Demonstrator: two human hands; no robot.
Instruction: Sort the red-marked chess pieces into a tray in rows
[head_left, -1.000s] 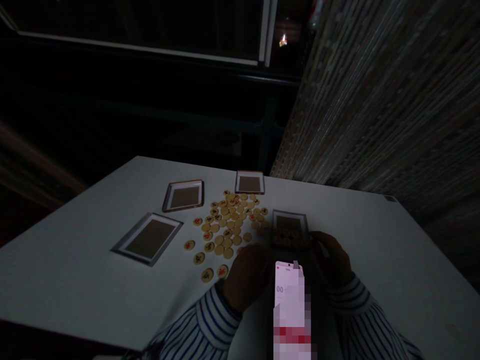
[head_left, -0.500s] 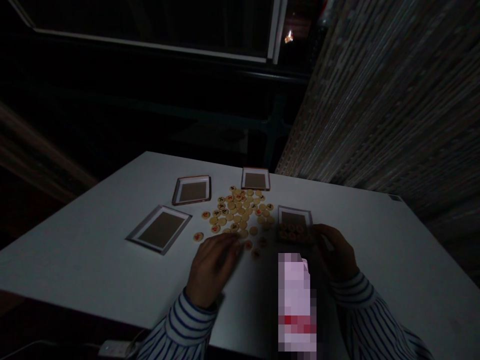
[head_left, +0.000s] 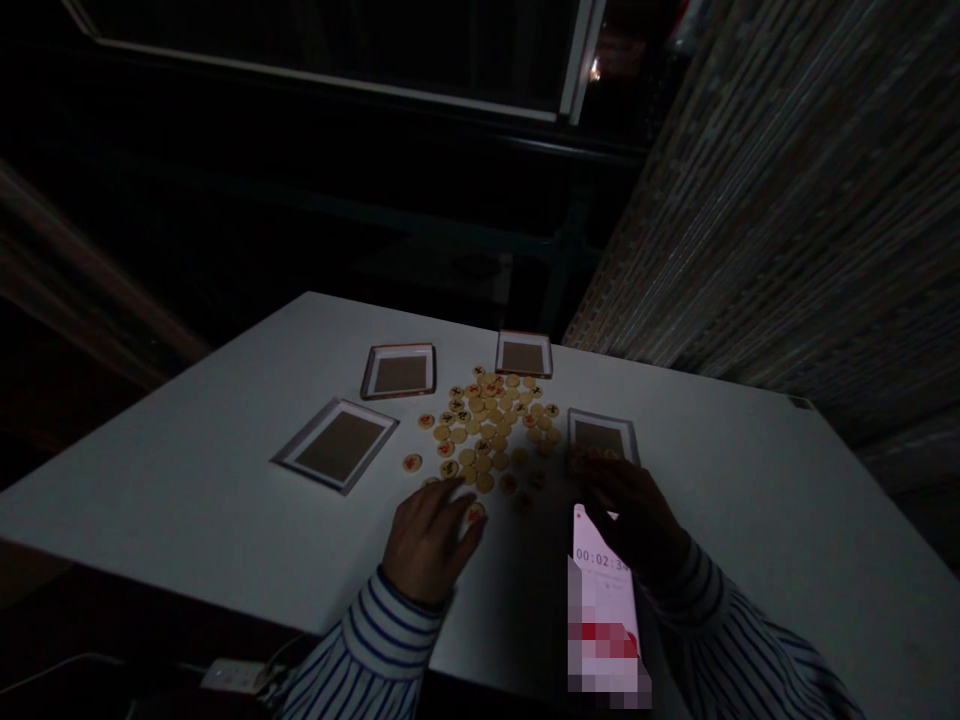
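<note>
A heap of round pale game discs with red and black marks lies in the middle of a white table. My left hand rests palm down at the near edge of the heap, fingers curled over the nearest discs. My right hand lies in front of a small tray that holds several discs; its fingers reach toward the tray's near edge. The room is dim, so what either hand's fingertips hold is unclear. Both sleeves are striped.
Three more shallow rectangular trays stand around the heap: one at the left, one at the back left, one at the back. A lit phone showing a timer stands between my arms. A brick wall rises at right.
My left hand has moved out from beside the phone to the near edge of the heap. My right hand has shifted from the tray's right side to its near edge. The view has tilted.
</note>
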